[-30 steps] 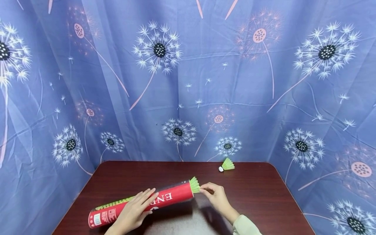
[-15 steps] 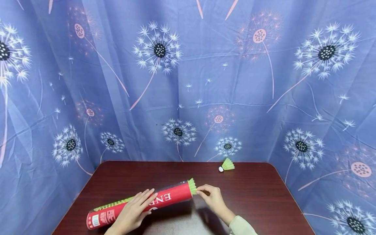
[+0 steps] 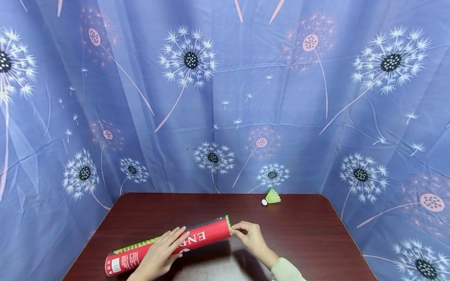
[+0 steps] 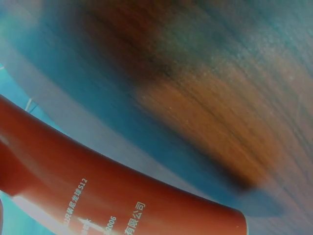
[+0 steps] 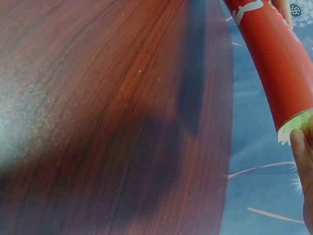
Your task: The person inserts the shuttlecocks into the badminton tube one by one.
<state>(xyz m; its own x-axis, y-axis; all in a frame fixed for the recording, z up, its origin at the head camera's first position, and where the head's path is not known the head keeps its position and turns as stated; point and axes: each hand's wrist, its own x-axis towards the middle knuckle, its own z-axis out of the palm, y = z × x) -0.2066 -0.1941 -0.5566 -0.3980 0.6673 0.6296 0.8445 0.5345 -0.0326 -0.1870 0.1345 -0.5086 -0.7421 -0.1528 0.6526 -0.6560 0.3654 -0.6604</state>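
A red shuttlecock tube (image 3: 213, 232) with white lettering lies slantwise in the head view, its mouth to the right and raised over its shadow. My left hand (image 3: 159, 254) grips it around the middle, fingers across the top and thumb along the near side. Inside the mouth sits a yellow-green shuttlecock (image 5: 287, 131), only the skirt's edge showing in the right wrist view. Thumb and fingers of my right hand (image 3: 254, 241) pinch that edge. In the left wrist view the tube's printed end (image 4: 161, 208) crosses the lower left.
Another yellow-green shuttlecock (image 3: 273, 196) with a white cork lies near the back edge of the dark red-brown table (image 3: 309, 234). Behind and at both sides hangs a blue curtain (image 3: 242, 101) with dandelion prints.
The shuttlecock has slid deeper into the tube, from a clearly protruding skirt to a thin rim. My right hand has moved left with it; my left hand has kept its grip.
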